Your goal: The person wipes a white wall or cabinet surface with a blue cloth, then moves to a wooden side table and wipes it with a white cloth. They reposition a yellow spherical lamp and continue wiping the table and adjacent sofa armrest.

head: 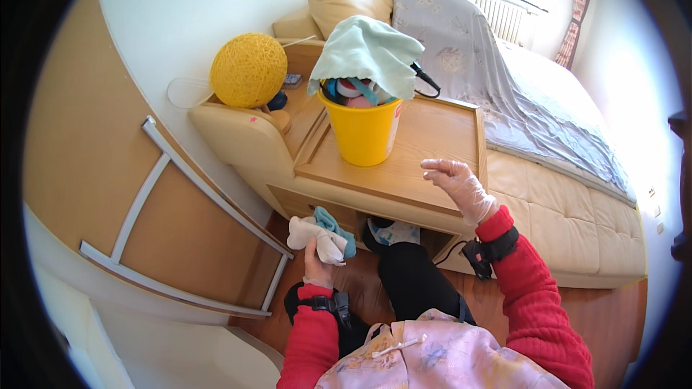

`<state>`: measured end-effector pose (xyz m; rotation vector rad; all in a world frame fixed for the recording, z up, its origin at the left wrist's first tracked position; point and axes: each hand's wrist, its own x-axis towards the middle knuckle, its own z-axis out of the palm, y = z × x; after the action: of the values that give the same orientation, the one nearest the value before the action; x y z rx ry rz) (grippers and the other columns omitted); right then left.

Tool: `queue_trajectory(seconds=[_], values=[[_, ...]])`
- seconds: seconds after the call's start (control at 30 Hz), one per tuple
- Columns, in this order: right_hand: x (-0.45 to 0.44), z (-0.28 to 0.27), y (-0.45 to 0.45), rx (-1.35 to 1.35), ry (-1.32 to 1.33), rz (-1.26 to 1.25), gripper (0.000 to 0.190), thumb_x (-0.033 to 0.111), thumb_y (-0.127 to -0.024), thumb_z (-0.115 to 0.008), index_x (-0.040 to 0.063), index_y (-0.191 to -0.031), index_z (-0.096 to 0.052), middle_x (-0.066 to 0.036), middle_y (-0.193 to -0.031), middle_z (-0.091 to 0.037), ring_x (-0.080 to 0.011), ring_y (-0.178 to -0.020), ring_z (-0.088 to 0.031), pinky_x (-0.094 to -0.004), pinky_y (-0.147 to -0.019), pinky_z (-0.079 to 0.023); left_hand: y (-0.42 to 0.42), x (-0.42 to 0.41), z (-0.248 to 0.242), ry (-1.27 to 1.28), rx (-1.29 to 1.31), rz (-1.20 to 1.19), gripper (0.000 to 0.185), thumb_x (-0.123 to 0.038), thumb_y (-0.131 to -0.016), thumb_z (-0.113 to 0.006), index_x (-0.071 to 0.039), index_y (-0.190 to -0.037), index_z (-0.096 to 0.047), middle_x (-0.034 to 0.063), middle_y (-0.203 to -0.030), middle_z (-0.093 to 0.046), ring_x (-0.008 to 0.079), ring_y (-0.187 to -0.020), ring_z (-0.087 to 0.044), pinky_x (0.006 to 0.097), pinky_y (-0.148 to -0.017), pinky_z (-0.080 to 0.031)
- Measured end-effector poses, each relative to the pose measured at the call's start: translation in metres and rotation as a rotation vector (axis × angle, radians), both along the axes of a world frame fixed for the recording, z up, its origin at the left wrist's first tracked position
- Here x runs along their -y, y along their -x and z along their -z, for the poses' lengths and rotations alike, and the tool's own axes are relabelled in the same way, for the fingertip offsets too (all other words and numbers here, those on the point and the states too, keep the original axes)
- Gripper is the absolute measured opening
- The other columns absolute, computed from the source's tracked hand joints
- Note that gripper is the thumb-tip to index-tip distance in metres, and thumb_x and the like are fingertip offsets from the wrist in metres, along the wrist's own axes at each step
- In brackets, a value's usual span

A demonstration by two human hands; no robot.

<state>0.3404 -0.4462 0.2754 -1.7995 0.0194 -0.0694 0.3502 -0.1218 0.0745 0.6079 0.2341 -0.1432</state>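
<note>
My left hand [318, 266] grips a bundle of soft cloth items, a white piece [316, 237] and a teal-blue piece [335, 229], low in front of the nightstand. Over the front right part of the wooden nightstand top [427, 129] hovers my right hand [459, 186], in a clear disposable glove, with nothing in it. Its fingers are spread a little from the thumb. A yellow bucket [361, 135] stands on that top, filled with assorted items. Draped over its contents is a pale green cloth [367, 54]. A black cord end [427, 81] sticks out at the bucket's right.
A yellow woven ball lamp [248, 70] stands at the nightstand's back left. Below the top, an open compartment [435, 240] holds a patterned package [397, 231]. To the right is a leather bed [562, 210] with a grey floral cover [448, 48]. A framed wooden panel [200, 227] stands left.
</note>
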Motion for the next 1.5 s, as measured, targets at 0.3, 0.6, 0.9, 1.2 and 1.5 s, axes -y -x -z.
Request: queue_trajectory(seconds=[0.3,0.6,0.9,1.2,1.5], values=[[-0.027,0.027,0.007,-0.117,-0.164,-0.129,0.04,0.019,-0.094,-0.059,0.0,-0.129,-0.055,-0.01,-0.121,-0.061,-0.0162,-0.11,-0.057,-0.0292,-0.096,-0.044,-0.008,0.009,-0.081,-0.155,0.158,0.086,0.053,-0.038,-0.094,-0.055,-0.006,-0.135,-0.045,0.0059,-0.121,-0.058,0.0205,-0.11,-0.058,0.0369,-0.097,-0.046],[-0.074,0.071,0.016,-0.161,-0.451,-0.303,0.091,0.018,-0.084,-0.073,0.003,-0.153,-0.016,-0.016,-0.139,-0.045,-0.0186,-0.124,-0.045,-0.0294,-0.106,-0.036,-0.001,0.087,-0.09,-0.278,0.392,0.32,0.046,-0.028,-0.092,-0.065,-0.005,-0.13,-0.051,0.0046,-0.121,-0.057,0.0167,-0.111,-0.055,0.0327,-0.098,-0.043],[-0.046,0.053,0.018,-0.009,-0.514,-0.073,0.075,0.01,-0.082,-0.073,0.001,-0.146,-0.035,-0.011,-0.135,-0.051,-0.0171,-0.123,-0.049,-0.0307,-0.105,-0.039,-0.002,0.107,-0.119,-0.469,0.389,0.54,0.037,-0.021,-0.093,-0.065,-0.003,-0.125,-0.06,0.0019,-0.116,-0.064,0.0113,-0.108,-0.056,0.0294,-0.098,-0.041],[-0.02,0.037,0.034,-0.066,-0.586,-0.134,0.07,0.011,-0.082,-0.072,0.001,-0.144,-0.04,-0.009,-0.133,-0.053,-0.0156,-0.12,-0.051,-0.0305,-0.104,-0.04,0.005,0.109,-0.125,-0.43,0.394,0.642,0.033,-0.019,-0.094,-0.063,-0.001,-0.122,-0.062,0.0005,-0.113,-0.064,0.01,-0.105,-0.056,0.0275,-0.095,-0.041],[0.011,0.025,0.036,0.177,-0.569,0.078,0.063,0.006,-0.083,-0.069,0.0,-0.14,-0.044,-0.006,-0.127,-0.056,-0.0148,-0.117,-0.052,-0.0301,-0.1,-0.043,0.002,0.085,-0.136,-0.457,0.359,0.429,0.036,-0.023,-0.096,-0.057,-0.001,-0.124,-0.06,0.0101,-0.126,-0.062,0.0183,-0.113,-0.06,0.0314,-0.095,-0.047]])
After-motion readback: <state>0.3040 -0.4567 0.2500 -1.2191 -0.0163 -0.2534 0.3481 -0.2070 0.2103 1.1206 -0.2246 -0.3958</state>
